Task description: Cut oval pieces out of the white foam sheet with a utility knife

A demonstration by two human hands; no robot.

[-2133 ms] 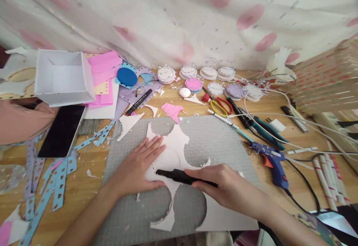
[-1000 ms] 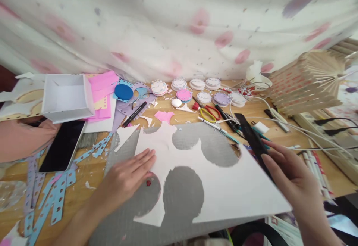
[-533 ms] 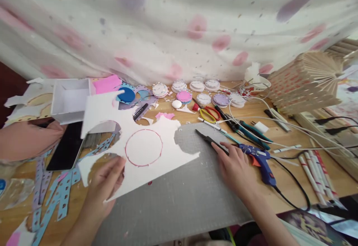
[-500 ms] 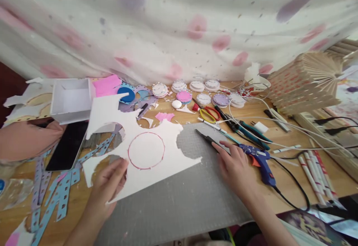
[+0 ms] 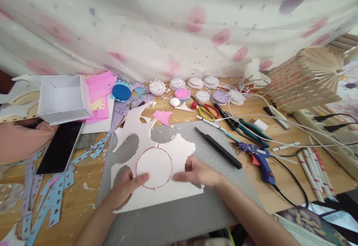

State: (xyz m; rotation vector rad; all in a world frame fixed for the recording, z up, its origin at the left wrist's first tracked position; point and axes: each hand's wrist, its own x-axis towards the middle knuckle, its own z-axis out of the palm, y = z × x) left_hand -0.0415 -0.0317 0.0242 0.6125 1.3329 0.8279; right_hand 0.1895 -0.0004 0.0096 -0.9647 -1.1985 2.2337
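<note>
Both hands grip a white foam board sheet (image 5: 170,152) whose edges carry several round cut-outs. A circle outlined in red (image 5: 154,167) is on it, and a short slit shows at the circle's top. My left hand (image 5: 125,188) pinches the sheet's left side, thumb on top just inside the red line. My right hand (image 5: 197,172) pinches the right side, thumb close to the circle's right edge; the other fingers are partly hidden under the sheet. On the grey cutting mat (image 5: 179,216), right of the sheet, lies a black craft knife (image 5: 219,147).
Behind the mat stand several decorated white, pink and purple discs (image 5: 182,93). Scissors (image 5: 208,111), pliers (image 5: 254,132) and a blue glue gun (image 5: 258,160) with its cord are at the right. A white box (image 5: 65,100), phone (image 5: 60,147) and paper strips (image 5: 53,197) fill the left.
My right hand has let go of the craft knife, leaving it on the mat, and now grips the foam board's right side. The board has turned and moved nearer, lower over the mat.
</note>
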